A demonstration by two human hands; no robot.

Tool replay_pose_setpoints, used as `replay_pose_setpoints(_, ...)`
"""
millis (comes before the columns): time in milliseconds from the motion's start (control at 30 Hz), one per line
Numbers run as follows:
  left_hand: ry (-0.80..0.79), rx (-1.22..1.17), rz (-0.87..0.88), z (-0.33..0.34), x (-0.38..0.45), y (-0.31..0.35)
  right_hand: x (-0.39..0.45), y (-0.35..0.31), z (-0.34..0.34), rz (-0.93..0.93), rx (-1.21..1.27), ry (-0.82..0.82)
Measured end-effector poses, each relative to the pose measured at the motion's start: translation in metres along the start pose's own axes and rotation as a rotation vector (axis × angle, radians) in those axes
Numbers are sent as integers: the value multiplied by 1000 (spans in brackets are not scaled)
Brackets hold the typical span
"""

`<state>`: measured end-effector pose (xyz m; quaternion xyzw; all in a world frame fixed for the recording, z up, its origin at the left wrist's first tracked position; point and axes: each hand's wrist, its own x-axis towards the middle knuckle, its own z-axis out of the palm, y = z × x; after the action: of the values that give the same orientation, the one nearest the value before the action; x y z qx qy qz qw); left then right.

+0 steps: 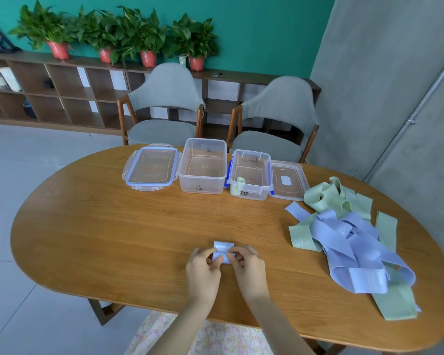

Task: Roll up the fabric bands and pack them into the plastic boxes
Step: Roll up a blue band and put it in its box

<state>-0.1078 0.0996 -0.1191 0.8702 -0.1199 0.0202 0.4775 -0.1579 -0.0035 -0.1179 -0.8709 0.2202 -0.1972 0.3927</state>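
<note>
Status, left to right. Blue-clipped lid (pixel 151 168) lies flat on the oval wooden table (pixel 87 226), off its box. Next, the larger clear box (pixel 203 166): open, nothing visible inside, so no rolls packed there yet. Then the smaller clear box (pixel 250 174): one rolled green band (pixel 237 185) stands in its near-left corner. That's the only packed piece I can see. Its lid (pixel 289 183) lies just beside it on the right.

Near table edge, centre: left hand (pixel 203 270) and right hand (pixel 246 267) both pinch a lavender band (pixel 223 252), fingers curled round it, roll looks nearly complete with a short flap on the table beyond the fingers. Judgement: second band mid-roll, not boxed.

Far right: loose pile of bands (pixel 349 237), green and lavender tangled, all unrolled. Most of the job remains.

Unclear: pile count, since the bands overlap; handwritten marks on the boxes unreadable; roll core hidden by fingers; one green band reads "30 LB", other print is blurred.
</note>
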Motion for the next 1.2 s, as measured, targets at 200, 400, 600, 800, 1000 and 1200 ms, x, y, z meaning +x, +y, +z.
replay_pose_setpoints(200,23,-163,-176,10,26,3,-1,6,2,-137,-60,-23)
replay_pose_setpoints(400,-34,-100,113,11,23,-7,25,12,0,-83,-66,-124)
replay_pose_setpoints(600,-63,-31,72,14,38,-9,33,10,3,-127,-45,-68)
replay_pose_setpoints(800,-55,-39,9,17,53,-2,42,16,5,-150,-129,-128)
replay_pose_setpoints(1000,-194,75,223,12,65,-19,50,14,6,-156,-45,-141)
replay_pose_setpoints(1200,-303,15,145,6,75,-7,50,4,0,-17,113,-122)
